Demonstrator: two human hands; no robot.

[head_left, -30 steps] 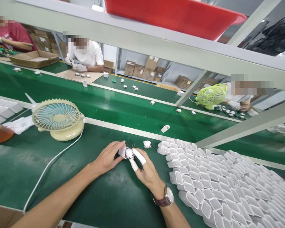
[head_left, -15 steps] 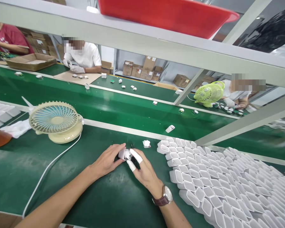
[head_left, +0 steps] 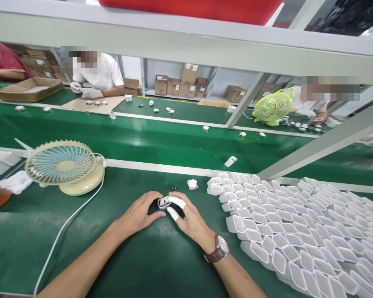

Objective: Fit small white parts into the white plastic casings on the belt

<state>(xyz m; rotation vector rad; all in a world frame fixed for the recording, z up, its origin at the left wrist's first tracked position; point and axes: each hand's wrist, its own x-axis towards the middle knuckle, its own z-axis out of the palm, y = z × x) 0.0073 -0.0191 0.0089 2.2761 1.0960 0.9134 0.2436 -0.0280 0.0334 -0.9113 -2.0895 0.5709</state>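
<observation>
In front of me, a small white plastic casing [head_left: 163, 203] sits between both hands, its open end facing up with something dark and white inside. My left hand [head_left: 141, 212] grips its left side between thumb and fingers. White finger covers are on the thumb and index finger of my right hand [head_left: 194, 221], whose tips close on the casing's right edge. Two thin metal prongs [head_left: 174, 188] show just beyond my right index finger; what they belong to is hidden. Farther back lies a white part on a small board [head_left: 192, 184].
Many open white casings [head_left: 276, 227] stand packed at right. A cream fan [head_left: 65, 165] with a white cable [head_left: 68, 223] stands left. Beyond runs a green belt [head_left: 161, 142] with a casing [head_left: 230, 161]. Co-workers sit opposite; a slanted post [head_left: 323, 138] and shelf beam [head_left: 174, 47] cross the view.
The casing has tipped from lying sideways to open end up, and the white piece at its mouth now sits lower inside. My view has shifted slightly; both hands remain at the casing.
</observation>
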